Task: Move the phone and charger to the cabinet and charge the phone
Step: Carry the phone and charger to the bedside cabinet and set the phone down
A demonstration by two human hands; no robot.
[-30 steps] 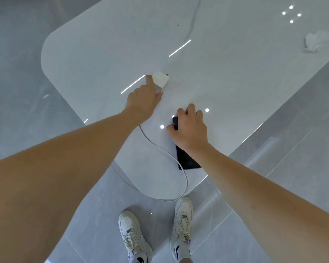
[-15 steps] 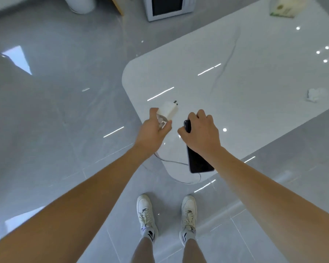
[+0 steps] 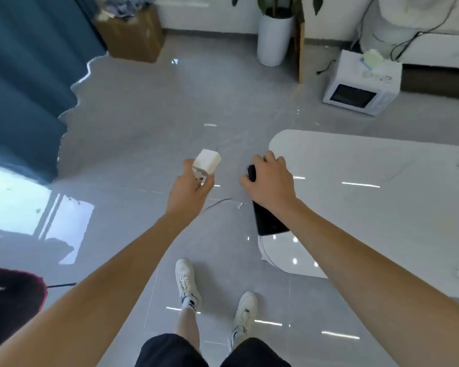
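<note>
My left hand (image 3: 188, 193) grips a white charger plug (image 3: 206, 162), held up over the grey floor. A thin cable (image 3: 217, 203) trails from it toward my right side. My right hand (image 3: 272, 181) is closed around a black phone (image 3: 269, 222), screen up, carried in the air just off the rounded corner of the white table (image 3: 368, 207). Both hands are side by side, a short gap apart. No cabinet is clearly visible.
A white microwave (image 3: 361, 88) sits on the floor ahead right, beside a white plant pot (image 3: 274, 38). A cardboard box (image 3: 131, 35) and blue curtain (image 3: 29, 80) stand at the left. My feet are on the tiled floor (image 3: 157, 115).
Both hands have lifted the plug and the phone off the table. My view has swung left, away from the table and toward the open floor.
</note>
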